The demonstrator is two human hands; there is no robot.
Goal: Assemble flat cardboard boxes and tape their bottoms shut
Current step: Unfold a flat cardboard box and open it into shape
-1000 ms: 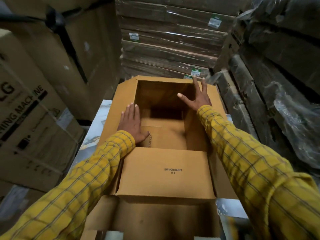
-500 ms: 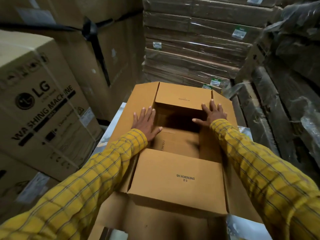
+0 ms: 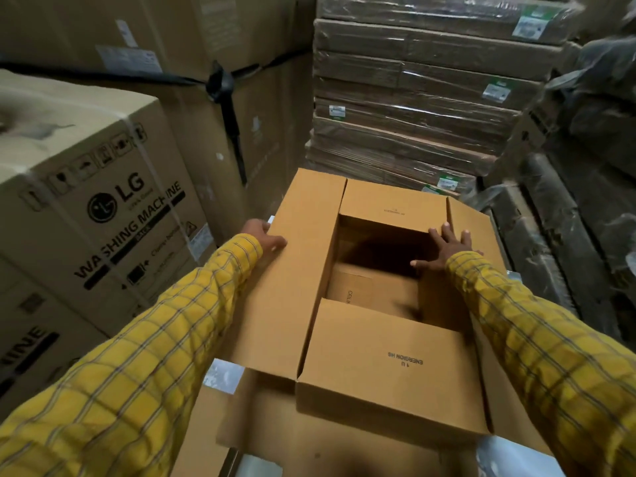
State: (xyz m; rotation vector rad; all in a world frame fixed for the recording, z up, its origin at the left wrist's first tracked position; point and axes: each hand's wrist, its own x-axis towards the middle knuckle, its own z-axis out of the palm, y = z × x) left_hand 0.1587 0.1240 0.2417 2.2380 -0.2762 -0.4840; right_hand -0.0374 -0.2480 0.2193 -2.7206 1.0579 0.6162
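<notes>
Head view: both hands (image 3: 263,235) (image 3: 447,249) outstretched on box (image 3: 395,366) flaps.

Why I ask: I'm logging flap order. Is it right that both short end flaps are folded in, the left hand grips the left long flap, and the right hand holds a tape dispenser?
Not quite. The head view shows the right hand lying flat on the right long flap, no tape dispenser. The rest stands.

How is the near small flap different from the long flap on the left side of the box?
The near small flap is short, wide and printed with black letters; the left long flap is long and plain. No hand touches the near small flap, while the left hand grips the left long flap's outer edge. Both are plain brown cardboard on one box.
</notes>
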